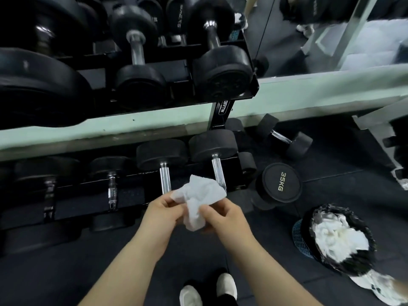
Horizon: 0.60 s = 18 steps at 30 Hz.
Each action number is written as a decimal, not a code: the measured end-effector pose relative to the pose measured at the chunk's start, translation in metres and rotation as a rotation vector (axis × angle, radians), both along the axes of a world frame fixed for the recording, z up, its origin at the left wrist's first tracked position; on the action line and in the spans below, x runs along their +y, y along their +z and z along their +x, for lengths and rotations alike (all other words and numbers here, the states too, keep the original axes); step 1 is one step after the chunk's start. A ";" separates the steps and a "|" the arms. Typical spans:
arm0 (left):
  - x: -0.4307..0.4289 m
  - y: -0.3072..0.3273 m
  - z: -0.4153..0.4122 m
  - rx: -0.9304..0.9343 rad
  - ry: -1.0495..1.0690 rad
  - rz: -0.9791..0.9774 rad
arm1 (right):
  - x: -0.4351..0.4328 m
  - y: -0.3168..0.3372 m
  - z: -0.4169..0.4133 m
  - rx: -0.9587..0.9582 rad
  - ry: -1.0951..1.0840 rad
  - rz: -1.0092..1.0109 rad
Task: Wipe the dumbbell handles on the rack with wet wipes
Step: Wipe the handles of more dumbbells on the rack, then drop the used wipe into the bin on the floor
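A crumpled white wet wipe [198,199] is held between both hands in front of the lower shelf of the black dumbbell rack [220,111]. My left hand [161,214] pinches its left edge and my right hand [223,217] grips its lower right part. Just behind the wipe stand two chrome dumbbell handles [165,180], the right-hand handle [218,171] partly hidden by the wipe. More dumbbells with chrome handles [137,48] lie on the upper shelf.
A bin [337,237] lined with a black bag and full of used white wipes stands on the floor at the right. A 35KG dumbbell [280,184] and a smaller dumbbell [284,136] lie on the dark floor beside the rack. My white shoes [207,290] are below.
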State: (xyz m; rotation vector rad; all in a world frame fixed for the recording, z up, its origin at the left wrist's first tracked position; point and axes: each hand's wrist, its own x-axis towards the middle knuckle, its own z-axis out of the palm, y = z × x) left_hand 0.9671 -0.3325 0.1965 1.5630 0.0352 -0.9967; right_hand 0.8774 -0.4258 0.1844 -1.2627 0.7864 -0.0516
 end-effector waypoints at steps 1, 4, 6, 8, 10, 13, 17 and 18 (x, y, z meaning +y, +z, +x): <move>0.004 0.005 -0.003 -0.016 -0.008 0.004 | 0.001 0.006 -0.002 -0.001 -0.021 0.003; 0.014 0.022 -0.010 0.072 -0.059 -0.053 | 0.000 0.026 -0.011 -0.016 -0.024 -0.012; 0.019 0.034 -0.014 0.259 -0.120 -0.154 | -0.003 0.039 -0.020 -0.053 0.001 -0.020; 0.019 0.042 -0.018 0.413 -0.138 -0.227 | -0.006 0.048 -0.029 -0.097 0.036 -0.067; 0.015 0.044 -0.020 0.428 -0.155 -0.193 | -0.008 0.052 -0.035 -0.118 0.074 -0.138; 0.005 0.043 -0.030 0.273 -0.246 -0.095 | -0.008 0.053 -0.042 -0.071 0.094 -0.210; -0.010 0.035 -0.048 -0.059 -0.353 0.064 | -0.007 0.046 -0.061 0.022 -0.159 0.015; -0.014 0.036 -0.053 -0.125 -0.347 0.095 | -0.006 0.044 -0.066 0.009 -0.228 0.116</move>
